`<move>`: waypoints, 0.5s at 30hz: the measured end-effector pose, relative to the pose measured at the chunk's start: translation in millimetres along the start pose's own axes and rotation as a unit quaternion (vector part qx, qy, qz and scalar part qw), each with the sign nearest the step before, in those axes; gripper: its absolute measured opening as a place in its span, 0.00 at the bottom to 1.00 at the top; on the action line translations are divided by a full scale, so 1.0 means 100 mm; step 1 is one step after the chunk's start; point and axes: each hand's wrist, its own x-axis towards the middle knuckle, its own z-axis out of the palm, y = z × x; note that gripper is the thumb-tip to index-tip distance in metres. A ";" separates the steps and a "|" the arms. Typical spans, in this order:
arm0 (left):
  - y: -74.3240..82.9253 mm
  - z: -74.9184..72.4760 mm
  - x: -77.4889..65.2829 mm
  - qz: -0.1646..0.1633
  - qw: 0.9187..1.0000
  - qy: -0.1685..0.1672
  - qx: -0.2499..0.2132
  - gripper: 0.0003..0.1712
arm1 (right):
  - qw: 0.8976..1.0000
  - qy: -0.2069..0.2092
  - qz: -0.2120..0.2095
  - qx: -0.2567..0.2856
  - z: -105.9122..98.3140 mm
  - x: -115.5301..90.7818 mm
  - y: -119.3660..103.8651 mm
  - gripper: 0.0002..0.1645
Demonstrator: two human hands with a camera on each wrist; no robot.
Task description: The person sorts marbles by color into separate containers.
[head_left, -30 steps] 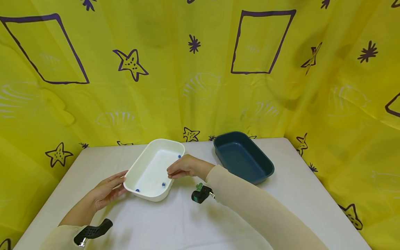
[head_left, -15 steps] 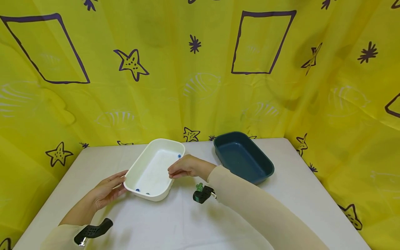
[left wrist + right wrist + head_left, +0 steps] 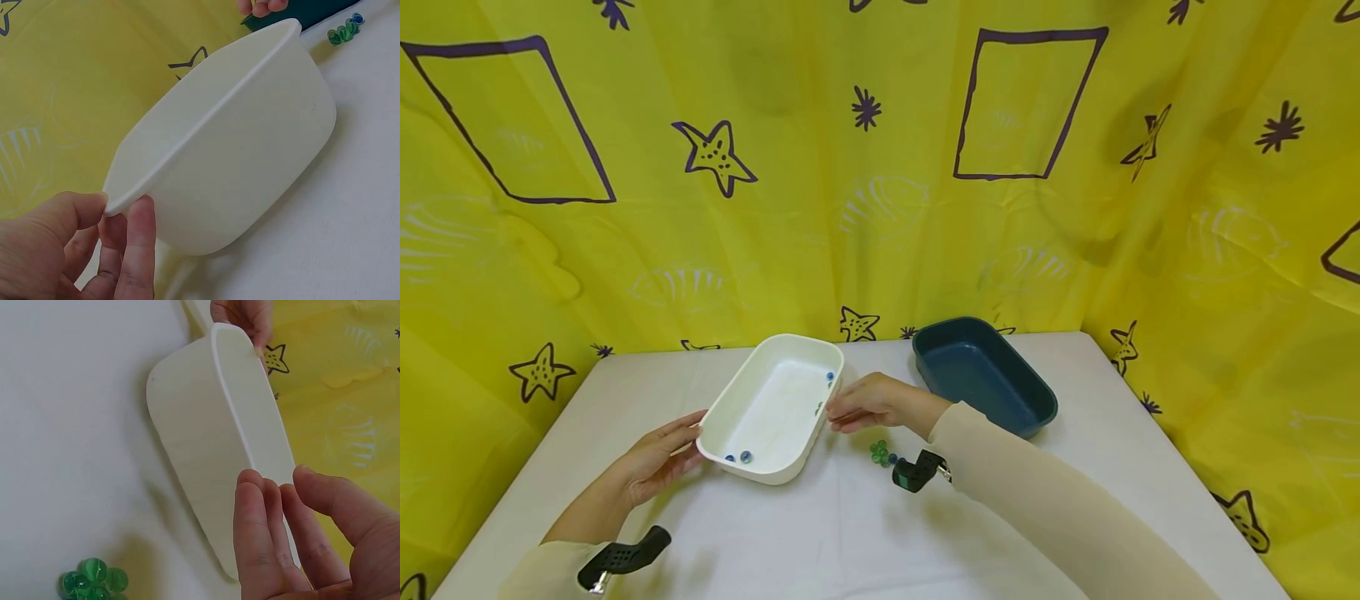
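Observation:
My left hand [image 3: 662, 457] pinches the rim of a white plastic basin [image 3: 244, 144] at its near left corner, thumb above and fingers against the outside wall. Inside the basin are several small marbles, among them a blue marble [image 3: 746, 457] near the front left and another blue marble [image 3: 830, 377] at the right wall. My right hand [image 3: 872, 404] hovers just by the basin's right rim. In the right wrist view its thumb and fingers are apart, and nothing shows between them. On the table below it lies a cluster of green marbles [image 3: 879, 452] with blue marbles [image 3: 892, 459] beside it.
A dark teal basin [image 3: 985, 379] stands at the back right, beyond my right forearm. A white cloth [image 3: 820, 542] covers the table. A yellow patterned curtain [image 3: 790, 233] closes off the back and sides. Each wrist bears a black camera mount [image 3: 917, 472].
My right hand has drawn back to the right from over the basin's rim, and its fingers have parted. A marble has rolled left along the basin's front. The left hand keeps its place.

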 end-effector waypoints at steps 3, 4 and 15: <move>-0.01 -0.01 0.00 0.003 1.000 0.000 0.002 0.14 | 1.000 0.006 0.004 -0.009 -0.06 -0.03 0.04 0.16; -0.02 -0.01 0.00 0.002 1.000 0.002 0.004 0.14 | 1.000 0.007 0.006 -0.011 -0.08 -0.05 0.05 0.17; -0.02 -0.02 0.02 0.000 1.000 0.015 0.022 0.13 | 0.999 0.027 0.018 -0.011 -0.42 -0.28 0.25 0.21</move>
